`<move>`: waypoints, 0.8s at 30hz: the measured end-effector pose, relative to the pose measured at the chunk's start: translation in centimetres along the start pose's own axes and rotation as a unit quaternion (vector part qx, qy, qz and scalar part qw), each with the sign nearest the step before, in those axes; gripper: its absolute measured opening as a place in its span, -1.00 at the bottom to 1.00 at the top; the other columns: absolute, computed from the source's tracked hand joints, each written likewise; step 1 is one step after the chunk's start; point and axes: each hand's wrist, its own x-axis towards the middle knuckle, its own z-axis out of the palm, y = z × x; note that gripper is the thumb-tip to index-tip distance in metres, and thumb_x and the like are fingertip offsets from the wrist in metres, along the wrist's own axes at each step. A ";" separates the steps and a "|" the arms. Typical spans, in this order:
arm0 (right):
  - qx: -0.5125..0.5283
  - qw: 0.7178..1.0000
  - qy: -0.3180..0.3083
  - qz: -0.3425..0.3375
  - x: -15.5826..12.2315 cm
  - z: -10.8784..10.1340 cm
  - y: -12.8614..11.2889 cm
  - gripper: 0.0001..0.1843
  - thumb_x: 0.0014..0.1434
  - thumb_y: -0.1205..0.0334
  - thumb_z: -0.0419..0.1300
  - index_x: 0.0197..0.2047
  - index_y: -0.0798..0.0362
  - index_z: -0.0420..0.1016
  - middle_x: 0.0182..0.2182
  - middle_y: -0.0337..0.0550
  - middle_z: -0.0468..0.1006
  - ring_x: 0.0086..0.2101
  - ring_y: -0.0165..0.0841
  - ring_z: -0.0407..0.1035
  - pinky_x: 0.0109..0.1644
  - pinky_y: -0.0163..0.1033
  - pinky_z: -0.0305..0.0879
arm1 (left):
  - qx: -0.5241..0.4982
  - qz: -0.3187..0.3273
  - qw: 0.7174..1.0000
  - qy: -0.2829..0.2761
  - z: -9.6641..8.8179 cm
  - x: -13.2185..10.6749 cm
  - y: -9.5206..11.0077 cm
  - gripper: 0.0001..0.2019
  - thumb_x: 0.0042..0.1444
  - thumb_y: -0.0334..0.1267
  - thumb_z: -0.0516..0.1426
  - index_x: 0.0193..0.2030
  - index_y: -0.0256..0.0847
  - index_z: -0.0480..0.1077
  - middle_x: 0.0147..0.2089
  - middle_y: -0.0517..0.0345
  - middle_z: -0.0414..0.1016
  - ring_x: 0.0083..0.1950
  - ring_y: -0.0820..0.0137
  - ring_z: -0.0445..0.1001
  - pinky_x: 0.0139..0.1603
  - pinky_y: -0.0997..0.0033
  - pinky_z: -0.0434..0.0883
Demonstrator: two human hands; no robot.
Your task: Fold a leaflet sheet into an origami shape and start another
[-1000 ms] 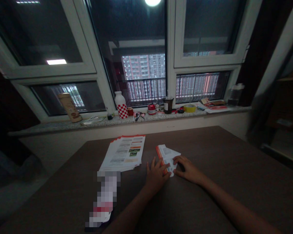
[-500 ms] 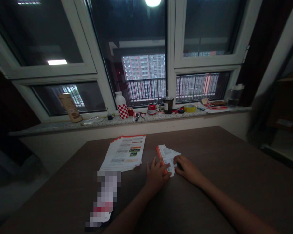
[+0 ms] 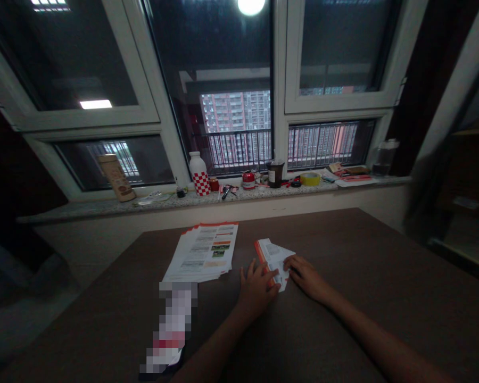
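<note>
A folded sheet of printed paper (image 3: 274, 251) with an orange edge lies on the dark table, its right side tapering to a point. My left hand (image 3: 258, 287) rests with spread fingers over the paper's lower left part, pressing it down. At the right edge, my right hand (image 3: 308, 277) has its fingers curled together against the paper, seemingly pinching it; its thumb is mostly hidden. To the left of my hands lies a fanned stack of printed sheets (image 3: 201, 255) with orange top edges.
Below the stack lies a blurred-out, pixelated object (image 3: 171, 324). Along the windowsill (image 3: 159, 205) stand a red-and-white checked bottle (image 3: 200, 175), a tan tumbler (image 3: 117, 178), a dark drink cup (image 3: 275, 174), a roll of yellow tape (image 3: 310, 179) and a clear jug (image 3: 384, 158).
My right fingers have shifted slightly at the paper's right edge, and the thumb has tucked in. My left hand and the paper look almost the same.
</note>
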 end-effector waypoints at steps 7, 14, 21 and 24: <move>0.025 0.999 0.038 0.001 0.0 -0.1 0.3 -0.80 0.17 0.35 0.09 -0.19 -0.01 0.52 -0.12 -0.09 0.43 -0.02 -0.23 0.28 0.11 -0.08 0.19 | -0.006 0.021 0.998 0.052 -0.1 -0.4 0.5 -0.63 0.23 0.07 0.03 0.16 0.25 0.32 0.11 0.09 0.33 0.22 0.13 0.19 0.27 -0.30 -0.06; -0.061 0.998 0.002 -0.024 -0.5 -0.5 -1.4 -0.79 0.20 0.23 0.14 -0.11 -0.08 0.53 -0.12 -0.12 0.46 -0.07 -0.22 0.30 0.08 -0.08 0.20 | -0.011 0.025 0.996 0.085 -0.4 -0.2 0.8 -0.73 0.25 -0.11 0.05 0.03 0.06 0.44 -0.08 0.11 0.38 0.07 0.23 0.28 0.26 -0.04 0.02; -0.096 0.995 0.016 0.015 -0.1 -1.2 0.7 -0.63 0.12 0.52 0.00 -0.15 -0.02 0.51 -0.11 -0.12 0.50 -0.04 -0.23 0.28 0.06 -0.13 0.18 | 0.004 -0.053 0.992 0.117 -0.9 -0.1 0.3 -0.74 0.21 -0.26 0.04 -0.01 -0.04 0.45 0.05 0.10 0.40 0.16 0.21 0.26 0.31 0.00 -0.03; -0.111 0.993 0.018 0.029 0.0 -1.5 1.4 -0.59 0.07 0.57 -0.01 -0.18 -0.01 0.52 -0.13 -0.13 0.53 -0.05 -0.23 0.28 0.04 -0.13 0.16 | 0.058 -0.104 0.983 0.142 -0.9 -0.1 0.3 -0.70 0.20 -0.22 0.06 0.05 -0.09 0.41 0.11 0.04 0.37 0.21 0.13 0.21 0.31 -0.09 -0.04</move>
